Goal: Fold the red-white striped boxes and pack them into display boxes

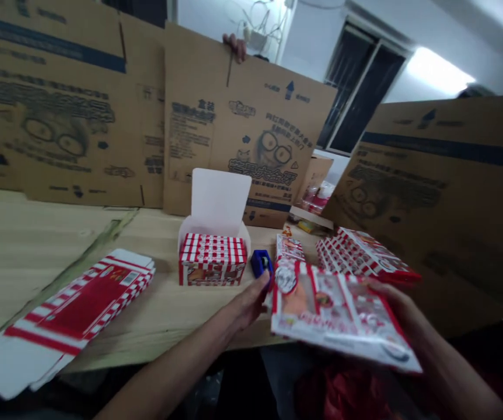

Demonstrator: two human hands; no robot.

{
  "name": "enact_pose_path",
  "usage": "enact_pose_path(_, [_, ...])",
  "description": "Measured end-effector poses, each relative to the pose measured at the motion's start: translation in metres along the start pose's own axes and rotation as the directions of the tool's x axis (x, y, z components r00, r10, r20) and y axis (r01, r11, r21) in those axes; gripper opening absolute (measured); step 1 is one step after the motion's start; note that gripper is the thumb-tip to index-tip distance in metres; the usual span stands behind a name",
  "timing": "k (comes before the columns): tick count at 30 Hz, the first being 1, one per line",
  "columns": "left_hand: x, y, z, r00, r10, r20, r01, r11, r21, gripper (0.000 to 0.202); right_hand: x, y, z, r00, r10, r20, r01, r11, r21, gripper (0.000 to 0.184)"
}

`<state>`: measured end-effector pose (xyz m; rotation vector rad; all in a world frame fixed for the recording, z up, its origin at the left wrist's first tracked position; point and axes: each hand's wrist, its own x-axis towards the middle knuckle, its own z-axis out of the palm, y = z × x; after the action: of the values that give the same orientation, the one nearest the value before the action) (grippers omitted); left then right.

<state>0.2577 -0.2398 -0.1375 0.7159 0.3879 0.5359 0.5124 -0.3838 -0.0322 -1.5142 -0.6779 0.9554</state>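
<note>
My right hand [398,303] grips the right edge of a flat red-and-white printed packet [339,315], held tilted above the table's front edge. My left hand [251,300] reaches forward with its fingers closed around a small blue object [261,263] that rests on the wooden table [164,303]. Just left of it stands an open red-and-white striped box [213,256] with its white lid flap raised and more striped packs inside.
A stack of flattened red-and-white cartons [76,309] lies at the front left. More printed packets [360,254] are fanned out at the right. Large brown cardboard sheets [243,122] wall the back and right; another person's fingers [235,46] hold one sheet's top edge.
</note>
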Motion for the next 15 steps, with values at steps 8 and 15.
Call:
enact_pose_path(8, [-0.099,-0.005,-0.053,0.985,0.167,-0.037,-0.155,0.962,0.223,0.087,0.021,0.053,0.074,0.872,0.047,0.487,0.001,0.995,-0.097,0.098])
enact_pose_path(15, [-0.142,0.042,-0.126,0.858,0.512,0.042,-0.287,0.409,0.866,0.125,0.053,0.093,0.143,0.631,-0.179,0.755,0.406,0.905,-0.125,0.118])
